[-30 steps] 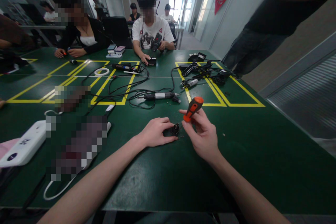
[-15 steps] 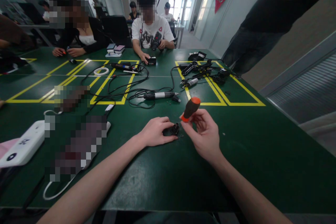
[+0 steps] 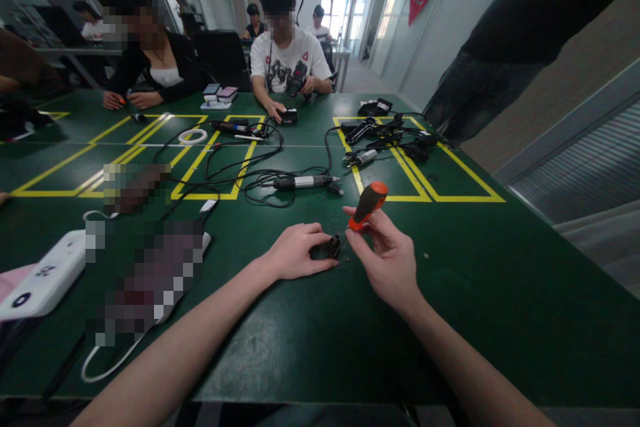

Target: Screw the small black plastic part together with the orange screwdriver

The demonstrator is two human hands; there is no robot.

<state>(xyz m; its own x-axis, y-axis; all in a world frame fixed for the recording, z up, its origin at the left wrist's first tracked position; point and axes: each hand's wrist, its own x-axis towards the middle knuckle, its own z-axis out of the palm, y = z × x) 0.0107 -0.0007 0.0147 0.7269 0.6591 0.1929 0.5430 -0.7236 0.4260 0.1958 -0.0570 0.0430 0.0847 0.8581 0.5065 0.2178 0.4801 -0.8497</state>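
Note:
My left hand (image 3: 299,251) rests on the green table (image 3: 280,340), its thumb and fingers closed around a small black cylindrical part (image 3: 333,245) that stands on the tabletop. In my right hand (image 3: 387,255) is a screwdriver (image 3: 370,203) with a black and orange handle, pinched near the handle's lower end. The handle leans up and to the right. Its thin shaft points down toward the black part, but the tip is too small to make out, so I cannot tell if it touches. A tiny bit (image 3: 345,259) lies just beside the part.
Ahead lies a grey and black electric screwdriver (image 3: 305,182) with looped cable. Cables and tools (image 3: 380,133) crowd the taped area at far right. A white power bank (image 3: 47,273) is at left. A person (image 3: 287,57) sits opposite; another stands at right (image 3: 505,60).
The screwdriver's handle has tipped further to the right and its lower end has shifted slightly right in my right hand. My left hand and the black part stay in place.

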